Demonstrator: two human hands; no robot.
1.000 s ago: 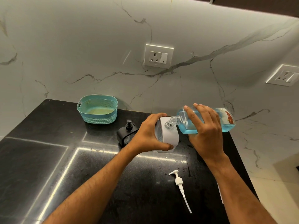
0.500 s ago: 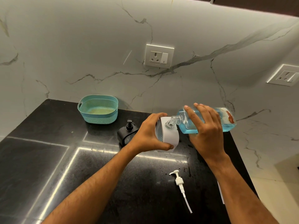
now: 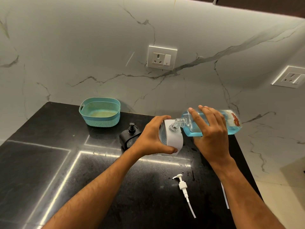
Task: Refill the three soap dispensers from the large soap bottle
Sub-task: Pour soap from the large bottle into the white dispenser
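Nearest on the black desk (image 3: 49, 162) lies a white pump (image 3: 183, 186), its tube pointing toward the near edge. Farther in, the left hand (image 3: 151, 138) curls round a white dispenser (image 3: 173, 139) standing on the desk. The right hand (image 3: 211, 129) grips the tilted soap bottle (image 3: 231, 123), blue liquid inside, its neck at the dispenser's opening. Just left stands a black dispenser (image 3: 129, 138). Farther left, near the marble wall (image 3: 82, 47), sits a teal basket (image 3: 100, 113).

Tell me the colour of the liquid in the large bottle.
Light blue liquid, seen in the head view.
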